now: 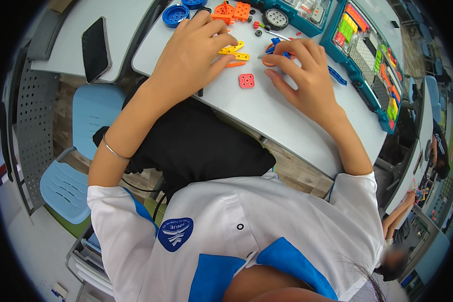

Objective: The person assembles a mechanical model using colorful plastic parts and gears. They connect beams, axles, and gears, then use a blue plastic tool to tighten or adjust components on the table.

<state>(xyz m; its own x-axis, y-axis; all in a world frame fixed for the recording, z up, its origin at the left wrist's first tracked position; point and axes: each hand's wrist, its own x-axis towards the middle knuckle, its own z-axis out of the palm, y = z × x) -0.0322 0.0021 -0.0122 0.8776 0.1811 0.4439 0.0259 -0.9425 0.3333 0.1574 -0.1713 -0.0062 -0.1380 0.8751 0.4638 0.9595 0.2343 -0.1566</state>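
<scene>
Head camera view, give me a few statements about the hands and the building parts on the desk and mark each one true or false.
1. The left hand rests on yellow perforated strips. True.
2. The pink square plate is held in the right hand. False: it lies free on the grey desk, between the two hands.
3. The right hand pinches a small blue and orange part. True.
4. The black phone lies in the teal parts case. False: it lies on a separate desk to the left.
5. A thin bracelet circles the left wrist. True.
</scene>
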